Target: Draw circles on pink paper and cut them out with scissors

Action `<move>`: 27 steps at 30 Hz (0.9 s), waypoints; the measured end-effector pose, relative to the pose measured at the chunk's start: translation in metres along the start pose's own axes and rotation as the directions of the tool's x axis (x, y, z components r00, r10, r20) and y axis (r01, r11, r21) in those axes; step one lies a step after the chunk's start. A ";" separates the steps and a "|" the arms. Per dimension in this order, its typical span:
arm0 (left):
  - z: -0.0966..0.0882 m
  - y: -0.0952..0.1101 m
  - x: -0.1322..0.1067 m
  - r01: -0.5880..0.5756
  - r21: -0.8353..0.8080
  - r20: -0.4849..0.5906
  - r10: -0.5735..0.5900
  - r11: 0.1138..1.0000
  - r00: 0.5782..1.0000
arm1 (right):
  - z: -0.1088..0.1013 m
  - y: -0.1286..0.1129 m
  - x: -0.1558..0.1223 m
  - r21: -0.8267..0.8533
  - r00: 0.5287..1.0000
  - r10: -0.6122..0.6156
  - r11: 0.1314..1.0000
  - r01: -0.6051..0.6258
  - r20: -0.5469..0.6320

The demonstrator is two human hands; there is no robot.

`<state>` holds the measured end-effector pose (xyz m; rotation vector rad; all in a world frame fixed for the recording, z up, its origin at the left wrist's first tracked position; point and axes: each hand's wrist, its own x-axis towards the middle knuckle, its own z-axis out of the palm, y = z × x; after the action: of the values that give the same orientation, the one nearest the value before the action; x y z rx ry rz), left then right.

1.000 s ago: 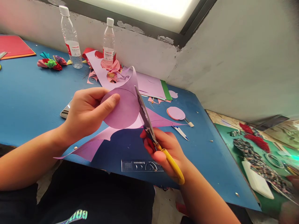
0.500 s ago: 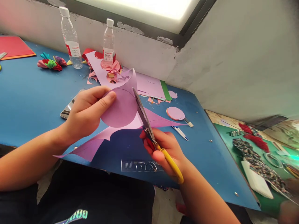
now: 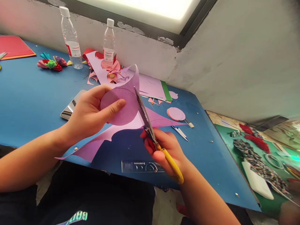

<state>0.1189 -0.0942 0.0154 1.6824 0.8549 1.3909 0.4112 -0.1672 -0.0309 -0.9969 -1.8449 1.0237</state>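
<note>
My left hand (image 3: 93, 109) pinches a sheet of purple paper (image 3: 128, 107), thumb on top of a round, partly cut-out disc. A drawn curved line marks the disc's upper edge, and a strip of the sheet curls up behind it. Yellow-handled scissors (image 3: 146, 120) are in my right hand (image 3: 166, 150), fingers through the handles. Their blades look nearly closed and lie along the disc's right edge, tips pointing up. Trimmed parts of the sheet hang below towards the table's front edge and stretch right to a point.
Behind stand two clear bottles (image 3: 72, 47) (image 3: 109, 47) beside paper scraps (image 3: 114, 67). A phone (image 3: 72, 106) lies by my left hand. To the right are stacked paper discs (image 3: 176, 113) and a pen (image 3: 180, 133). A clear stencil ruler (image 3: 138, 167) lies at the front edge.
My left thumb has slid further right over the disc, and the left hand has shifted its hold slightly. The curled strip has risen a little. The scissors have barely moved.
</note>
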 end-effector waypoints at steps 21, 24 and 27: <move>-0.004 0.001 0.001 0.030 0.051 0.031 -0.031 0.998 0.999 | 0.001 0.002 -0.002 0.062 0.998 0.055 0.996 -0.056 0.019; -0.003 0.001 0.001 0.042 0.059 0.024 -0.043 0.997 0.999 | 0.002 0.002 -0.002 0.064 0.999 0.046 0.997 -0.047 0.015; -0.003 0.003 0.001 0.038 0.047 0.012 -0.038 0.998 0.999 | 0.002 0.002 -0.002 0.071 0.999 0.033 0.997 -0.034 0.008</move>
<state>0.1163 -0.0946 0.0184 1.6997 0.9145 1.3428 0.4110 -0.1691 -0.0345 -0.9860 -1.7907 1.1064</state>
